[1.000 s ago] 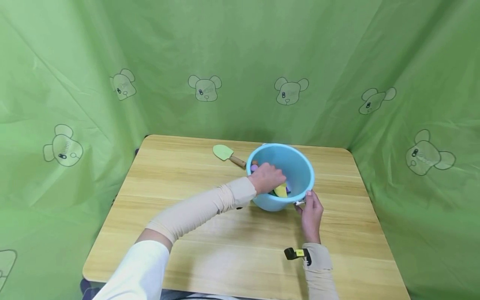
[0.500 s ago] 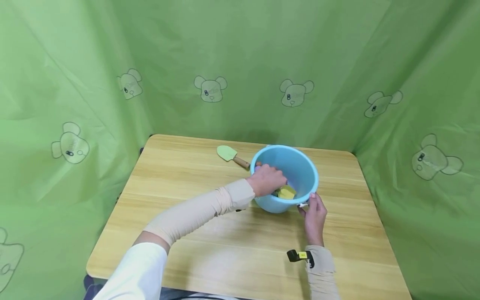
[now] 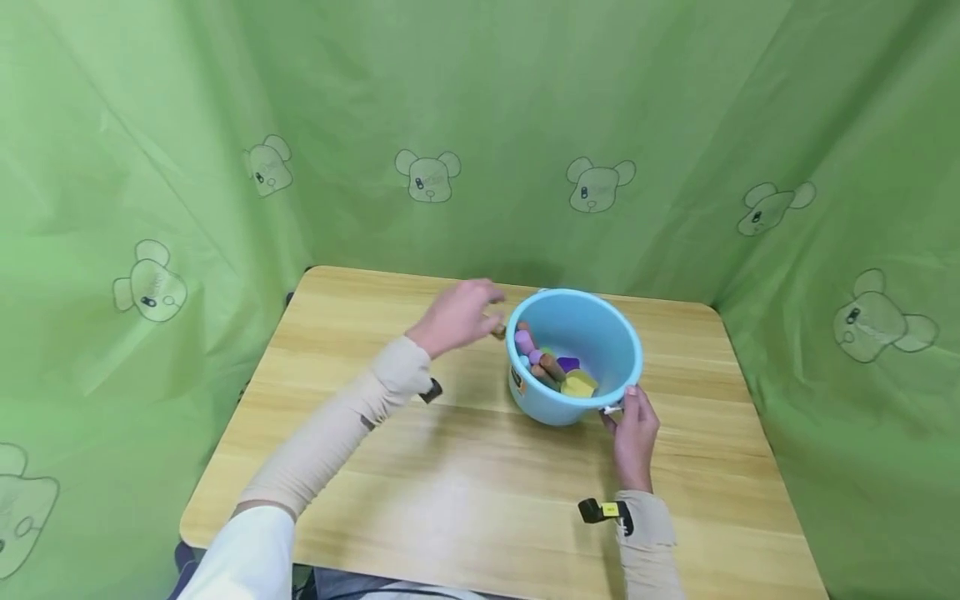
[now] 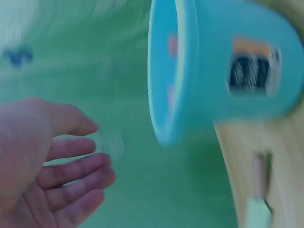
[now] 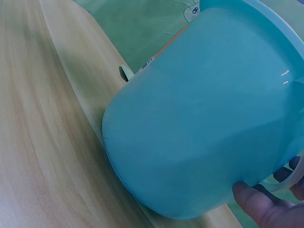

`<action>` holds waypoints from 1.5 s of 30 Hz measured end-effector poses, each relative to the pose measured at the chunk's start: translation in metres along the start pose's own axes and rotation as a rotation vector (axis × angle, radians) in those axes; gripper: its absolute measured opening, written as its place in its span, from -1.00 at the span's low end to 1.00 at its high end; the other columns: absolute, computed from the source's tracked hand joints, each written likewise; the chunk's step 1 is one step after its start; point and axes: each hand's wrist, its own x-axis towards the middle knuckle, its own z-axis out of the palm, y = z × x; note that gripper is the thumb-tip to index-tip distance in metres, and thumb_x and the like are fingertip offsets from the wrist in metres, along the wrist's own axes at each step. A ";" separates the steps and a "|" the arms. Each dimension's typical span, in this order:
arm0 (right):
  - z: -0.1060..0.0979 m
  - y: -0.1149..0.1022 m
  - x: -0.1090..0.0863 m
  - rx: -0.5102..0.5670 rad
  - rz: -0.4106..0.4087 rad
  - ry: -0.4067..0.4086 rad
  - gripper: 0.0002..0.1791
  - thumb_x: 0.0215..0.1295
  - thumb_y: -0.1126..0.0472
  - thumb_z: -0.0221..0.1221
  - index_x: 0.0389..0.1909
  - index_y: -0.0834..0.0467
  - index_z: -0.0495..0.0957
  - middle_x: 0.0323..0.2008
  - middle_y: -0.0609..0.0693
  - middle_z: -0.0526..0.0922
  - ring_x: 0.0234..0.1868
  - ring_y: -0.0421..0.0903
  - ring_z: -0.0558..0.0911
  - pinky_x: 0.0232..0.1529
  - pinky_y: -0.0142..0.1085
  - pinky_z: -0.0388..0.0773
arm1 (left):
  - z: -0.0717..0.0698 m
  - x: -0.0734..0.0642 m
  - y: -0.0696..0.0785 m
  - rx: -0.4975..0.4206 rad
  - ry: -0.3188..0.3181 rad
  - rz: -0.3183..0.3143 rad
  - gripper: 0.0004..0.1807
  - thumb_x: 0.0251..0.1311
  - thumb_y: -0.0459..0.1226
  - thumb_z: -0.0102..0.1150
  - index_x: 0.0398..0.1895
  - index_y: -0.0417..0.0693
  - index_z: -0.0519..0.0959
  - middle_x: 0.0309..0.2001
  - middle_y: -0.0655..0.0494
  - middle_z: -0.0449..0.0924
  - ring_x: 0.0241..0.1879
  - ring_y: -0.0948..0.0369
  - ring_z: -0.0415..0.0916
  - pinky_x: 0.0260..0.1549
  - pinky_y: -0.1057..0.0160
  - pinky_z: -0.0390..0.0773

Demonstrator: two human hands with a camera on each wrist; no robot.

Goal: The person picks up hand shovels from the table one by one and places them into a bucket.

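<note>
A light blue bucket [image 3: 551,408] stands upright on the table. Inside it lie a yellow piece [image 3: 579,383], a purple piece [image 3: 570,364], brown rod-like pieces [image 3: 552,367] and a lilac piece [image 3: 523,340]; their kinds are unclear. My right hand [image 3: 636,435] grips the bucket at its near right rim, by the white handle [image 5: 288,183]. Left of the bucket, my left hand [image 3: 459,318] hovers with loosely bent fingers and holds nothing. Beneath it is the garden trowel [image 4: 260,175], mostly hidden in the head view, with a wooden handle and pale green blade.
The wooden table [image 3: 420,500] reaches from the person to a green curtain [image 3: 510,100] with mouse-like drawings, which surrounds it on the far side and both flanks. A label [image 4: 249,69] is stuck on the bucket's outer wall.
My left hand has come up out of the bucket and moved left and away over the trowel, uncovering the bucket's contents. My right hand keeps its hold on the bucket.
</note>
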 end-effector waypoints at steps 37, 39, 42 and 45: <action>0.000 -0.005 -0.001 -0.015 -0.023 -0.022 -0.39 0.63 -0.18 -0.09 0.41 0.16 0.45 0.10 0.15 0.52 0.05 -0.18 0.60 0.05 -0.40 0.68 | 0.164 0.063 -0.091 -0.459 0.115 -0.765 -0.53 0.35 0.05 0.17 -0.58 -0.08 0.70 -0.70 0.07 0.56 -0.64 0.13 0.47 -0.61 0.23 0.42; 0.000 -0.005 0.000 -0.023 -0.023 -0.022 -0.39 0.63 -0.18 -0.10 0.41 0.14 0.45 0.13 0.18 0.51 0.06 -0.16 0.60 0.06 -0.40 0.68 | 0.165 0.069 -0.089 -0.442 0.102 -0.778 -0.50 0.36 0.10 0.18 -0.54 -0.08 0.72 -0.63 0.04 0.64 -0.58 0.10 0.53 -0.56 0.20 0.46; -0.001 -0.005 -0.001 -0.034 -0.015 -0.018 -0.41 0.64 -0.17 -0.11 0.41 0.12 0.46 0.10 0.16 0.50 0.08 -0.13 0.58 0.05 -0.42 0.69 | 0.173 0.077 -0.086 -0.399 0.063 -0.793 -0.42 0.34 0.18 0.19 -0.63 -0.08 0.63 -0.55 0.01 0.65 -0.51 0.09 0.56 -0.52 0.18 0.49; -0.005 -0.005 -0.003 -0.044 -0.010 -0.015 -0.42 0.65 -0.16 -0.12 0.40 0.11 0.46 0.06 0.11 0.49 0.08 -0.11 0.56 0.04 -0.41 0.69 | 0.183 0.081 -0.084 -0.357 0.038 -0.797 -0.43 0.30 0.22 0.21 -0.65 -0.02 0.57 -0.50 0.02 0.66 -0.47 0.09 0.59 -0.48 0.17 0.55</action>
